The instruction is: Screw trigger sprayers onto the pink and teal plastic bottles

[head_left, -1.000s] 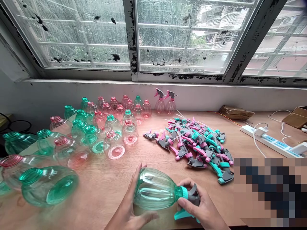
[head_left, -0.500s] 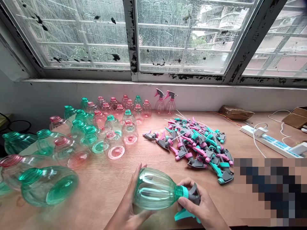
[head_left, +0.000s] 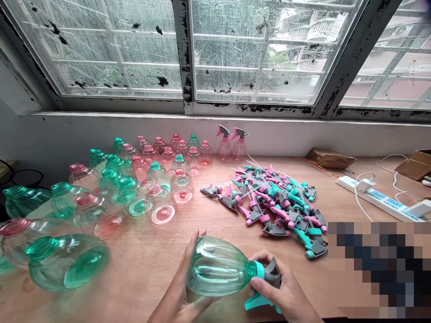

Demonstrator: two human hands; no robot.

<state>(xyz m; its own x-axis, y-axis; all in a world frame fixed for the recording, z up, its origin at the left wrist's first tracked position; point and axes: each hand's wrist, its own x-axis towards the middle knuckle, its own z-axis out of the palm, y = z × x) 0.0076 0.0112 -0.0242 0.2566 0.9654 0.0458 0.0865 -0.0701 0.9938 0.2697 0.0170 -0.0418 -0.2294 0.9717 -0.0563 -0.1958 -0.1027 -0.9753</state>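
Left hand (head_left: 183, 291): I cup the green bottle (head_left: 217, 267) on its side, fingers spread, steadying it.
Right hand (head_left: 281, 291): fingers pinching the spray head (head_left: 267, 276) at the bottle's neck.
Spare heads (head_left: 279, 206): heaped beyond the bottle, within reach.

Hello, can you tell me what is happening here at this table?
A person holds a green bottle lying sideways over the wooden table. The left hand cups its base, and the right hand closes around the grey and teal spray head at its neck. Behind, a pile of loose spray heads lies on the table. To the left stand many open pink and green bottles without heads. Two pink bottles with heads stand by the wall.
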